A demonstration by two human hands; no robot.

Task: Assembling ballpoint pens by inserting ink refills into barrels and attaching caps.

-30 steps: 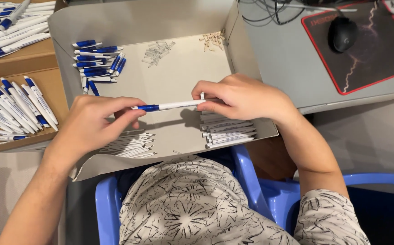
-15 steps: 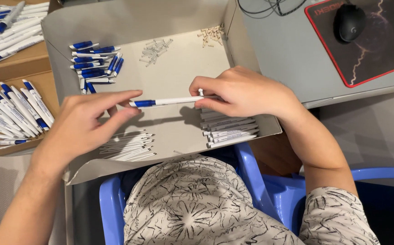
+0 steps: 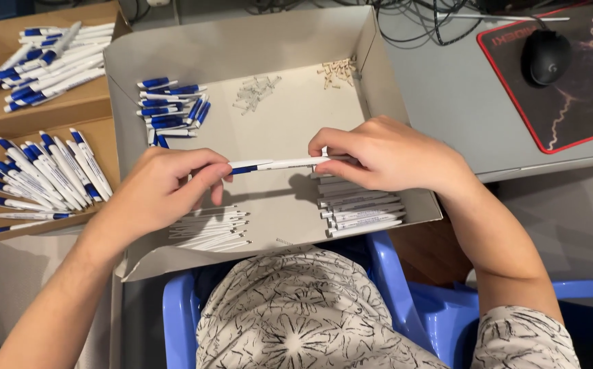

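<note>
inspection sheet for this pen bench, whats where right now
surface: shallow grey cardboard tray on the person's lap, beside a grey desk
job's things: one white pen with blue end, held level over the tray; blue clip parts, small springs, beige small parts, thin white refills and white barrels in separate piles in the tray
clutter: finished pens in brown boxes beside the tray
grippers: left hand pinches the pen's blue end; right hand grips the white end
cables: black cables at the desk's far edge
surroundings: black mouse on a red-edged mat; blue plastic chair
</note>
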